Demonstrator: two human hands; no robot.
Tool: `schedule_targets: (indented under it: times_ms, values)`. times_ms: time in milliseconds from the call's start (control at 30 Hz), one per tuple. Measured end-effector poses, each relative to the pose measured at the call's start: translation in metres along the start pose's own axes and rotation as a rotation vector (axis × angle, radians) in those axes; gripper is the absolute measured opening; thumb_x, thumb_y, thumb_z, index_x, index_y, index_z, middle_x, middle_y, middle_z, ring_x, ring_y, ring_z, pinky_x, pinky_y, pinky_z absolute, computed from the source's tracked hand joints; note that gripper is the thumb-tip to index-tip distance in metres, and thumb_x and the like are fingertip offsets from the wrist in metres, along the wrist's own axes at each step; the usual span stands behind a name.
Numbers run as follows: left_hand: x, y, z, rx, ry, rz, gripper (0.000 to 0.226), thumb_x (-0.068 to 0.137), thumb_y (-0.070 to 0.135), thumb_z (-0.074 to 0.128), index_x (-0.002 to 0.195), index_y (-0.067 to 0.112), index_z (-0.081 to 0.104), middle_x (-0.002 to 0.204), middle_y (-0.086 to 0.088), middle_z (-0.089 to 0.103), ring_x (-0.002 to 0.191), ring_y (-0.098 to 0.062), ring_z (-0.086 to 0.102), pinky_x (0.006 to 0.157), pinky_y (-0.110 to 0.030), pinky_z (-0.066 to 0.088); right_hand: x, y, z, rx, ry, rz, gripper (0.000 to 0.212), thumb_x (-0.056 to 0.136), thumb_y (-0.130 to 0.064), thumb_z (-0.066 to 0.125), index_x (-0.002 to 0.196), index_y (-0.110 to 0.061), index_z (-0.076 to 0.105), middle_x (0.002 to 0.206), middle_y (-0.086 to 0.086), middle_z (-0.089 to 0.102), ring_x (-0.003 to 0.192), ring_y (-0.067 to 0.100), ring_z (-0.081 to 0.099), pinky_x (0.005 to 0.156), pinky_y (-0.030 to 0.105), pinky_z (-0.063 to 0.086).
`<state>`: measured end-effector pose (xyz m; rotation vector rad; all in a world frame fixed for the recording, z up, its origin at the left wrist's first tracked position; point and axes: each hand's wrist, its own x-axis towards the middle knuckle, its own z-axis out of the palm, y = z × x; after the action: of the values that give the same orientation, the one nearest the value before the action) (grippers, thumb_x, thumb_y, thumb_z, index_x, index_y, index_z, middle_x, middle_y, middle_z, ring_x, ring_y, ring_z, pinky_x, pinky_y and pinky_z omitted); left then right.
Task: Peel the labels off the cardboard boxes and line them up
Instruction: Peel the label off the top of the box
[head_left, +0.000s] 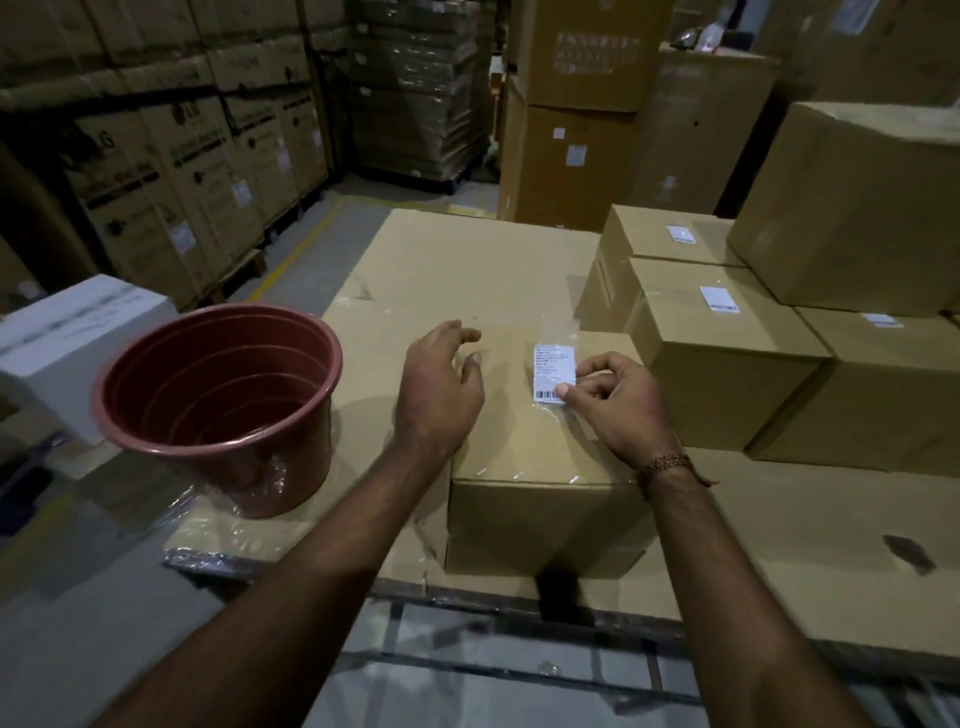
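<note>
Right hand (615, 402) pinches white rectangular label (554, 373) on taped cardboard box (530, 467); left hand (441, 387) open, fingers relaxed above the box.

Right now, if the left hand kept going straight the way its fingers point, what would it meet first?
Probably nothing soon: the left hand hovers open over the near cardboard box, fingers pointing away and slightly right. Beyond lies the bare cardboard sheet; depth is unclear.
</note>
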<state>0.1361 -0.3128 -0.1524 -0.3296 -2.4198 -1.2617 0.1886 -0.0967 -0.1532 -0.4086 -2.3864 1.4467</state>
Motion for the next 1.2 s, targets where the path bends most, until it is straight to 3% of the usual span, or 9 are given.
schedule_targets:
  times_ms: [133,300,367,533,667,800,900,1067,1200]
  values:
    - [-0.009,-0.014,-0.034,0.043,0.032,0.061,0.029,0.097,0.016,0.065,0.125,0.021,0.070,0.144,-0.001,0.062,0.137,-0.020,0.053,0.119,-0.048,0.039,-0.003,-0.013,0.014,0.009,0.039,-0.010,0.027,0.081,-0.020,0.094,0.092,-0.017,0.069,0.072,0.001,0.078,0.065,0.009,0.070,0.072,0.028,0.057]
    - [0.001,-0.031,-0.088,0.227,0.079,0.178,0.034,0.096,0.015,0.067,0.130,0.016,0.067,0.146,-0.005,0.058,0.140,-0.021,0.046,0.126,-0.041,0.021,-0.013,-0.047,0.049,0.065,-0.005,-0.036,0.023,0.083,-0.022,0.092,0.092,-0.016,0.071,0.073,0.001,0.079,0.066,0.011,0.070,0.066,0.028,0.057]
    - [0.009,-0.041,-0.111,0.250,0.106,0.150,0.034,0.096,0.016,0.066,0.130,0.015,0.067,0.146,-0.006,0.058,0.139,-0.021,0.045,0.126,-0.042,0.022,-0.014,-0.063,0.070,0.091,-0.039,-0.032,0.020,0.085,-0.021,0.090,0.092,-0.015,0.072,0.072,0.000,0.079,0.062,0.008,0.067,0.061,0.025,0.053]
    - [0.029,-0.073,-0.164,0.296,0.127,0.083,0.037,0.096,0.017,0.066,0.132,0.014,0.066,0.146,-0.007,0.058,0.141,-0.022,0.042,0.125,-0.052,0.026,-0.017,-0.096,0.132,0.110,-0.053,-0.037,0.017,0.086,-0.021,0.089,0.090,-0.016,0.073,0.067,-0.004,0.076,0.059,0.003,0.063,0.065,0.024,0.051]
    - [0.050,-0.114,-0.200,0.382,0.110,0.032,0.040,0.100,0.024,0.063,0.139,0.017,0.061,0.150,-0.004,0.055,0.146,-0.023,0.042,0.130,-0.048,0.018,-0.022,-0.116,0.188,0.095,-0.060,-0.008,0.018,0.085,-0.022,0.090,0.086,-0.018,0.073,0.067,-0.005,0.077,0.057,0.002,0.063,0.065,0.023,0.048]
    - [0.065,-0.150,-0.227,0.405,0.131,-0.068,0.041,0.101,0.024,0.063,0.141,0.016,0.062,0.150,-0.006,0.056,0.144,-0.025,0.043,0.128,-0.051,0.022,-0.029,-0.133,0.239,0.047,-0.066,-0.013,0.021,0.082,-0.025,0.092,0.081,-0.020,0.071,0.064,-0.007,0.075,0.056,0.004,0.063,0.065,0.025,0.049]
    - [0.074,-0.174,-0.242,0.417,0.113,-0.100,0.041,0.100,0.024,0.063,0.141,0.015,0.062,0.150,-0.007,0.055,0.144,-0.027,0.042,0.129,-0.052,0.020,-0.035,-0.147,0.267,-0.030,-0.048,-0.041,0.022,0.080,-0.026,0.092,0.079,-0.022,0.071,0.063,-0.007,0.073,0.061,0.006,0.068,0.064,0.022,0.051]
    - [0.080,-0.207,-0.257,0.471,0.082,-0.147,0.043,0.100,0.028,0.064,0.140,0.015,0.062,0.147,-0.009,0.057,0.142,-0.029,0.046,0.129,-0.052,0.018,-0.039,-0.158,0.308,-0.157,-0.038,-0.054,0.024,0.078,-0.032,0.092,0.075,-0.025,0.069,0.062,-0.010,0.070,0.065,0.010,0.070,0.071,0.033,0.061]
    - [0.080,-0.223,-0.260,0.470,0.041,-0.175,0.042,0.099,0.030,0.064,0.139,0.016,0.061,0.142,-0.007,0.060,0.135,-0.030,0.051,0.126,-0.052,0.025,-0.041,-0.167,0.329,-0.279,-0.043,-0.070,0.025,0.078,-0.034,0.092,0.075,-0.024,0.069,0.064,-0.014,0.069,0.069,0.008,0.069,0.071,0.032,0.061]
